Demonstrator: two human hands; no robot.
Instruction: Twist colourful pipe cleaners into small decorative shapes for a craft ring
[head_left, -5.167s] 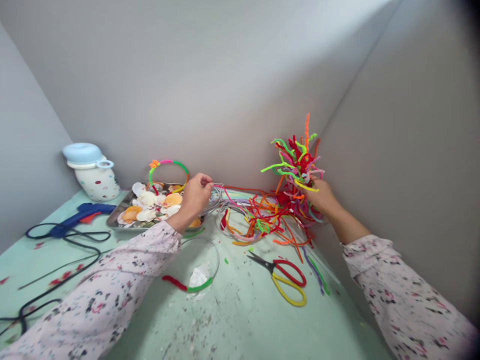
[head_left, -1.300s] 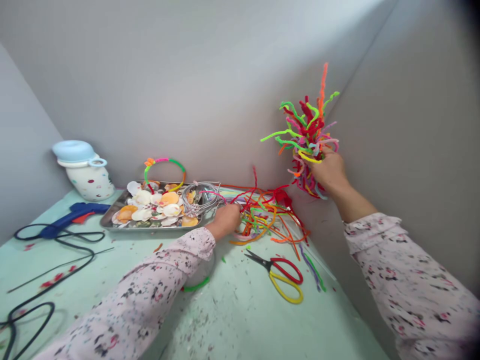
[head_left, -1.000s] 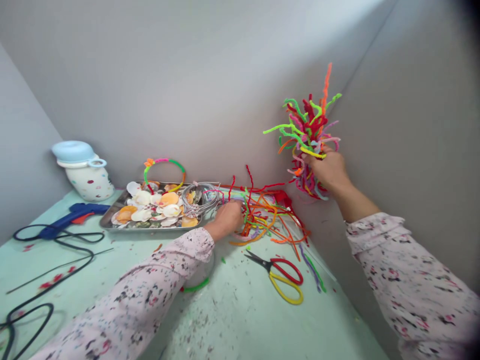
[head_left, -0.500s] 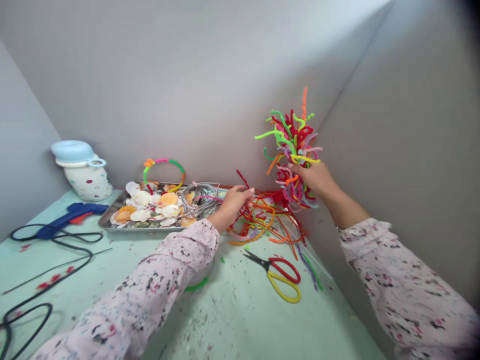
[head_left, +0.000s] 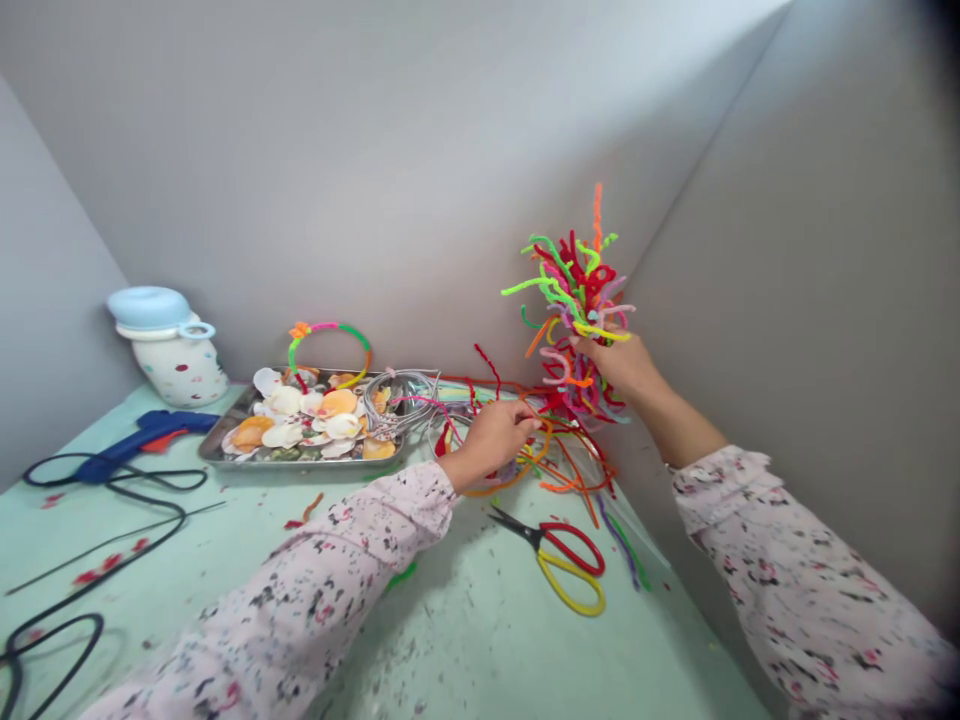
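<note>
Right hand [head_left: 621, 366] fisted round a raised bunch of pipe cleaners [head_left: 576, 300], at 12 o'clock from the scissors [head_left: 562, 560]. Left hand [head_left: 491, 440] pinches strands from the loose pile [head_left: 559, 455] on the table [head_left: 465, 630], at 7 o'clock from the bunch. Gathering looks partway: many strands left.

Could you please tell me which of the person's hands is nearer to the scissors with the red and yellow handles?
The left. The left hand is low over the loose pipe cleaners, just behind the scissors. The right hand is raised well above them, gripping a bunch of pipe cleaners.
</note>
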